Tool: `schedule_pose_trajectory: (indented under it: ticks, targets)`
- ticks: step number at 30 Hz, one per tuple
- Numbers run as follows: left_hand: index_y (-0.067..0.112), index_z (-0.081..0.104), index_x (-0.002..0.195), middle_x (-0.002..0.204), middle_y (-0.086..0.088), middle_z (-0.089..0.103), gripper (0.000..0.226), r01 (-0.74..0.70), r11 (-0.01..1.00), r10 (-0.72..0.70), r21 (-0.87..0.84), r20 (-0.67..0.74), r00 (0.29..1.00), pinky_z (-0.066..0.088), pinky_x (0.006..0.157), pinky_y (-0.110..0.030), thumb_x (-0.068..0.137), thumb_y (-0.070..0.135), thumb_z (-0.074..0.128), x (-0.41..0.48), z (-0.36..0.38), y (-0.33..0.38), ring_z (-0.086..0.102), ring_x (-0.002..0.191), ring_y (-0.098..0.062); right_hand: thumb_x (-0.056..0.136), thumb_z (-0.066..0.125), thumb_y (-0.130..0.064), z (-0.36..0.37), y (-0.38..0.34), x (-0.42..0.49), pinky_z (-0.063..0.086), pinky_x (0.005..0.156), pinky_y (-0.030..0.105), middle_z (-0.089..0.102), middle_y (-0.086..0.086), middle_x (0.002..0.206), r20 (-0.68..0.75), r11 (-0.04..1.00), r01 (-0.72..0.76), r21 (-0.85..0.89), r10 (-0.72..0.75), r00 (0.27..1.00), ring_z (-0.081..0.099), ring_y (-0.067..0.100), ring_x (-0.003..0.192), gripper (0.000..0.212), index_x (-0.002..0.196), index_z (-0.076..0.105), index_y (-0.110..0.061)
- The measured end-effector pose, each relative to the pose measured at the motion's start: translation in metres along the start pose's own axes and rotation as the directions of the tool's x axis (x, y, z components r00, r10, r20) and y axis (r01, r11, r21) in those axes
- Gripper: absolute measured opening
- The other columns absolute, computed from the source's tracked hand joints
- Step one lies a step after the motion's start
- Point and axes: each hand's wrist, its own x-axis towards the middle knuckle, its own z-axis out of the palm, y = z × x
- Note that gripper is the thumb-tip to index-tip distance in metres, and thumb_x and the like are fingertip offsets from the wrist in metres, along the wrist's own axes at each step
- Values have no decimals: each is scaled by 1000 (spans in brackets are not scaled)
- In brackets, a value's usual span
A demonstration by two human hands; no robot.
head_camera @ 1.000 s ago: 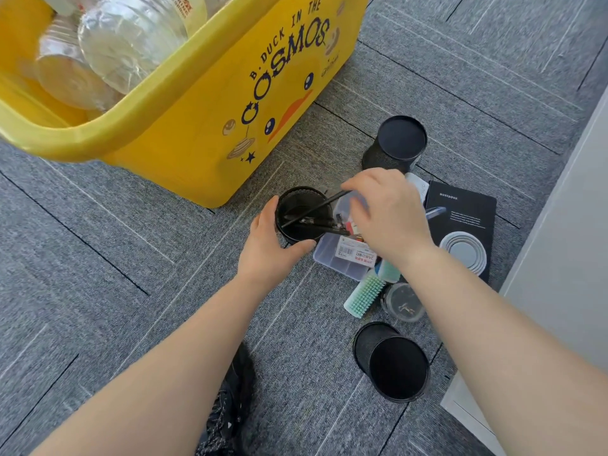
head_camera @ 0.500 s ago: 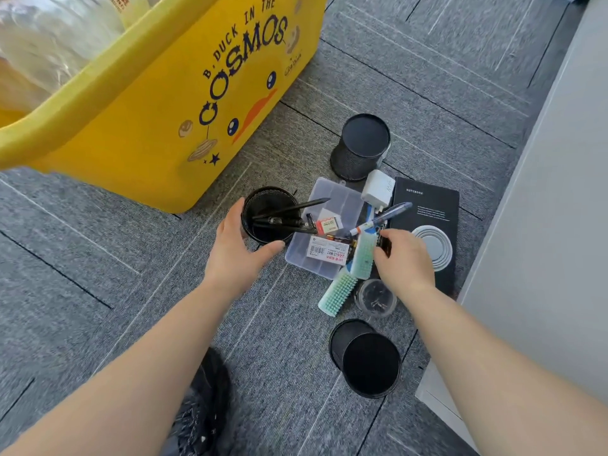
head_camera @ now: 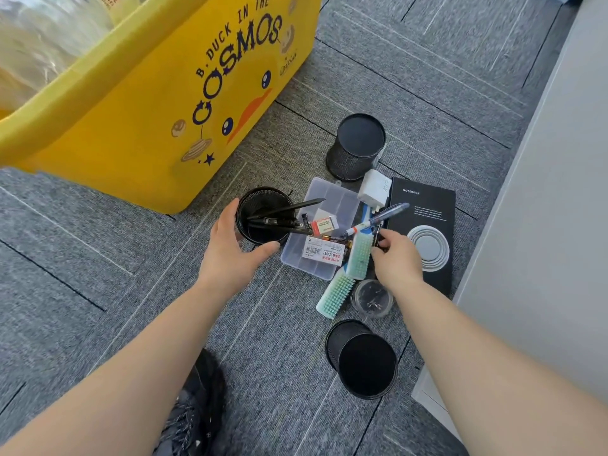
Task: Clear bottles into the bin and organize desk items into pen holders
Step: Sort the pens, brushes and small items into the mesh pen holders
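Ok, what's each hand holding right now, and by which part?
The left hand wraps the pen holder round its side wall, below the rim. The right hand has a fingertip grip on a small dark item, too hidden to identify.

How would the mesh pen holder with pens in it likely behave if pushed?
Probably light: the pen holder is thin open mesh. It may tip toward the clear box, since its pens lean out over that rim. The left hand gripping its side likely steadies it.
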Motion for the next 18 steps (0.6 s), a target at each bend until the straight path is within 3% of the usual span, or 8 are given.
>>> schedule_pose_trajectory:
  ticks: [5,9,14,18]
  targets:
    - [35,14,149,153,4,24,95,-10,1000,10,5,-2,1000,44,100,-47,76,38,76,0,0,1,46,119,-14,93,55,-30,-5,-5,10,40,70,34,54,9,117,-6,964,-19,-266,18,1000,54,33,104,28,116,59,-16]
    - [35,15,149,153,5,24,95,-17,1000,17,1,-8,1000,45,99,-47,76,38,76,-1,1,0,46,116,-12,86,61,-50,-16,5,13,45,81,39,52,10,125,-31,907,-67,-415,60,998,49,33,117,53,124,55,-14]
    - [34,16,149,152,5,25,93,-37,999,37,2,-13,999,46,96,-44,77,37,76,-1,1,-2,44,111,-8,90,56,-49,-11,0,17,44,80,38,52,11,124,-28,903,-84,-421,80,996,50,33,115,49,123,55,-13]
    - [33,18,148,152,5,26,92,-45,999,45,-9,-9,999,46,96,-44,77,36,76,0,1,-3,44,110,-8,91,57,-41,-4,-9,19,44,78,39,57,14,125,-87,908,-121,-401,93,992,52,34,117,48,125,45,-9]
